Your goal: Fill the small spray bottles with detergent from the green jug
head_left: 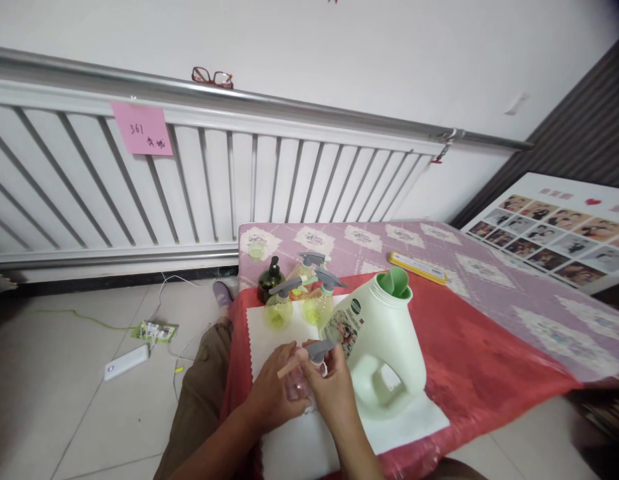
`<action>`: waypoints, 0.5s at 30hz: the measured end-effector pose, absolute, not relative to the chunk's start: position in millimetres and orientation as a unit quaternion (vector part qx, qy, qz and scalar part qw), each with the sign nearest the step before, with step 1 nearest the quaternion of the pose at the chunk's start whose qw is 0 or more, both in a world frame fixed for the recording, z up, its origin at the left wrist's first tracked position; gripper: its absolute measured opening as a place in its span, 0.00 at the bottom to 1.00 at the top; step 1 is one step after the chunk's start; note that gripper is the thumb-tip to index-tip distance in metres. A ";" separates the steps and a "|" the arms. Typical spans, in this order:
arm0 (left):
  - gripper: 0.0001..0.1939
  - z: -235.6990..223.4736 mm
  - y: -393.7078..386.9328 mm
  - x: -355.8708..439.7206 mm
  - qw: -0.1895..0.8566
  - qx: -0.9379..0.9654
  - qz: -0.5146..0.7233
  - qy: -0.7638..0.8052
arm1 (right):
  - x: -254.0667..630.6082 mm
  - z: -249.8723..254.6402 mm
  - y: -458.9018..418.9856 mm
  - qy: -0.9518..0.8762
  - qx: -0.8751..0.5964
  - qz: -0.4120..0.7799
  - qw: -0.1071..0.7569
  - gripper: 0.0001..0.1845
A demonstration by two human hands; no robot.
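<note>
Low in the middle of the head view, my left hand [276, 390] is wrapped round a small clear pinkish spray bottle [298, 387]. My right hand [332, 383] has its fingers closed on the grey and pink trigger head [317, 349] at the top of that bottle. Right beside my right hand stands a large pale green jug [414, 340] with a green cap or scoop [393, 283] in its mouth. Just beyond my hands are several spray bottles, among them a yellowish one [278, 313] and another yellowish one [317, 310] with grey triggers.
A dark pump bottle [270, 280], a small pale green cup [256, 251] and a yellow box [418, 267] are on the table. White cloth [302, 443] lies over red sheeting [464, 333]. A power strip [155, 331] and white power bank [126, 363] lie on the floor; a radiator [289, 177] stands behind.
</note>
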State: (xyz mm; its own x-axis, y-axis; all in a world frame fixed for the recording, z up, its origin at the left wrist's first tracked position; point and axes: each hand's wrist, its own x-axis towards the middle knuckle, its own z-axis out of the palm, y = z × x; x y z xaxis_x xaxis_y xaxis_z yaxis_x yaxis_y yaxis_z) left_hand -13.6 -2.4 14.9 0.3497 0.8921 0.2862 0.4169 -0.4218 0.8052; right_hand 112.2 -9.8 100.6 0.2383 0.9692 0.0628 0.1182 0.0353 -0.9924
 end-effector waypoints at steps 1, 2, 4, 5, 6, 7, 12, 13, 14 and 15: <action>0.42 20.3 -2.2 -13.6 0.325 0.756 0.370 0.432 | 110.3 99.9 -9.6 -0.469 -0.573 0.391 0.546 0.16; 0.41 25.6 -1.7 -13.6 0.331 0.756 0.368 0.429 | 108.7 99.3 -9.6 -0.463 -0.574 0.389 0.552 0.16; 0.41 34.7 0.0 -14.5 0.343 0.758 0.365 0.417 | 106.7 98.0 -9.5 -0.453 -0.577 0.383 0.561 0.17; 0.41 37.7 1.0 -15.5 0.351 0.760 0.362 0.409 | 106.2 97.0 -9.5 -0.449 -0.578 0.381 0.564 0.17; 0.41 39.4 1.8 -16.9 0.362 0.761 0.360 0.400 | 106.0 95.7 -9.4 -0.446 -0.580 0.379 0.567 0.17; 0.42 39.5 2.3 -18.6 0.375 0.761 0.358 0.390 | 105.9 94.0 -9.2 -0.443 -0.582 0.377 0.569 0.17; 0.44 24.4 -6.0 -24.2 0.434 0.681 0.455 0.376 | 105.5 82.8 -7.6 -0.430 -0.586 0.370 0.579 0.19; 0.43 22.5 -9.5 -23.0 0.441 0.649 0.486 0.384 | 105.3 81.0 -7.3 -0.427 -0.584 0.372 0.581 0.19; 0.41 22.7 -13.2 -20.7 0.449 0.617 0.513 0.393 | 105.0 79.7 -7.1 -0.423 -0.582 0.375 0.584 0.20; 0.38 25.4 -16.5 -17.2 0.457 0.587 0.533 0.403 | 104.6 78.9 -7.0 -0.419 -0.580 0.377 0.588 0.20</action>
